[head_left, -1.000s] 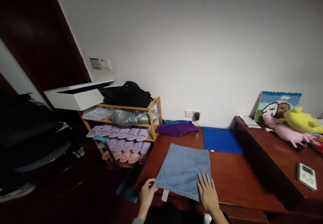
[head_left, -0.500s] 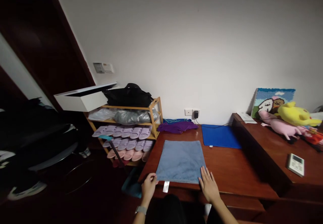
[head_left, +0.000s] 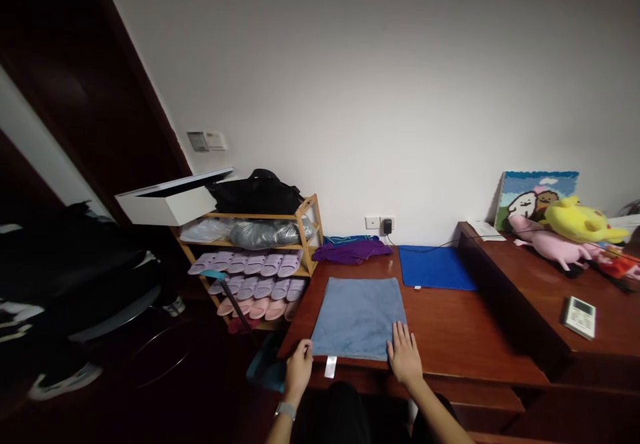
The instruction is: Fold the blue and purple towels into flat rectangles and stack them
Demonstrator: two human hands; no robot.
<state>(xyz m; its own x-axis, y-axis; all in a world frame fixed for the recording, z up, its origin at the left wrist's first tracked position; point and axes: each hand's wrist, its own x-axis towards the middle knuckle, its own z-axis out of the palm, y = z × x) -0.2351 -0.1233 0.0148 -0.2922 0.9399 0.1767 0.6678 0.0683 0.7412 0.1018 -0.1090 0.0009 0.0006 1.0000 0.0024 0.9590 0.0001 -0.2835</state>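
A grey-blue towel (head_left: 360,317) lies flat and square on the brown wooden table (head_left: 450,337), its white label (head_left: 331,367) hanging over the front edge. At the towel's near left corner, my left hand (head_left: 299,368) has its fingers closed, the tips pinching the corner. My right hand (head_left: 405,356) rests flat on the near right corner with fingers stretched out. Farther back on the table are a bright blue cloth (head_left: 436,268), spread flat, and a crumpled purple cloth (head_left: 353,251).
Left of the table stands a wooden rack (head_left: 309,231) with rows of slippers (head_left: 270,263), a black bag (head_left: 257,193) and a white box (head_left: 170,205). A higher surface at right holds plush toys (head_left: 580,221) and a small white device (head_left: 580,317). A person (head_left: 75,264) sits at far left.
My right hand has slid slightly left, farther onto the towel's near right corner. My left hand stays at the near left corner. The view has shifted a little.
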